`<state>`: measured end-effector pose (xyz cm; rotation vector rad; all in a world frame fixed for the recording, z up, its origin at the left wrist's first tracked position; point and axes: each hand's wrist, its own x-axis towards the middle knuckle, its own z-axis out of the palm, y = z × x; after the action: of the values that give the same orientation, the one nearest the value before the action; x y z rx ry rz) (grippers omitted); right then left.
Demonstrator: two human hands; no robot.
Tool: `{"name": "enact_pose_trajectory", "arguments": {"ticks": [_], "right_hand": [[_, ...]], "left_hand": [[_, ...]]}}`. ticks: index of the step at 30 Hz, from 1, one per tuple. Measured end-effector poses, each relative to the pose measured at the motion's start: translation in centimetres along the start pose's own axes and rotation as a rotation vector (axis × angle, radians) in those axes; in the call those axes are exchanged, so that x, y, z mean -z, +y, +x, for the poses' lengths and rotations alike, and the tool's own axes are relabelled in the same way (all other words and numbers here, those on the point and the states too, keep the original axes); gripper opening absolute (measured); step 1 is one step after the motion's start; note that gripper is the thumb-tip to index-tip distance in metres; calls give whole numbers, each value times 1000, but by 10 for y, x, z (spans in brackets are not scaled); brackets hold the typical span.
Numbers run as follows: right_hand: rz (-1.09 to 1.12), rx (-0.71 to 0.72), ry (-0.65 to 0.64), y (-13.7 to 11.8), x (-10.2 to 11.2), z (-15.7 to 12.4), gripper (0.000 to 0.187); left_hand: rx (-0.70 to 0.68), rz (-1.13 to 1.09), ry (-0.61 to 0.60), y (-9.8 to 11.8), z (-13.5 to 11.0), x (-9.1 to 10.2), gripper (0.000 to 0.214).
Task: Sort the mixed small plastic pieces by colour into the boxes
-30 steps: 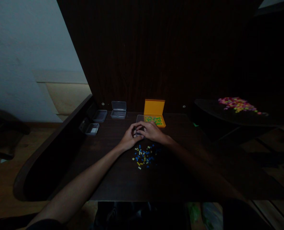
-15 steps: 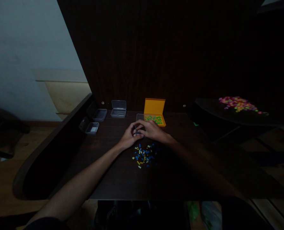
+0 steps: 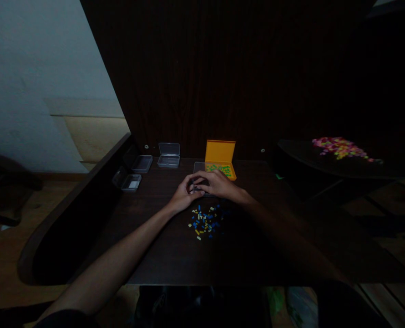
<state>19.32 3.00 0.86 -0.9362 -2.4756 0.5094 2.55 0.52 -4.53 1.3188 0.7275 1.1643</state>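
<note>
My left hand is curled at the left side of a clear plastic box, thumb stretched toward the right. From the other side my right hand arches over the same box, its fingertips close to those of the left. Both hands cover most of the box, and small items between the fingers are too dark to make out. Just behind stands an open yellow box with small green pieces in its base. Nearer to me lies a loose scatter of small blue, yellow and pale bricks.
Open clear boxes stand at the back left: one hinged case, another clear box and a smaller box with a white label. A dark raised side panel bounds the table's left. Pink and yellow pieces lie on a surface at right.
Hardly anything differs. Both hands stay at the clear box with only slight finger movement, and the scattered bricks look the same.
</note>
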Motion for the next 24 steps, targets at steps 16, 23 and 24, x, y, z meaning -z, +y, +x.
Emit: {"name": "enact_pose_trajectory", "arguments": {"ticks": [16, 23, 24], "right_hand": [[-30, 59, 28, -10, 20, -3, 33], [-67, 177, -156, -49, 29, -10, 12], [-83, 209, -253, -54, 24, -11, 12]], "left_hand": [[15, 5, 7, 0, 0, 0, 60], [6, -28, 90, -2, 2, 5, 64], [11, -39, 105, -4, 3, 6, 65]]}}
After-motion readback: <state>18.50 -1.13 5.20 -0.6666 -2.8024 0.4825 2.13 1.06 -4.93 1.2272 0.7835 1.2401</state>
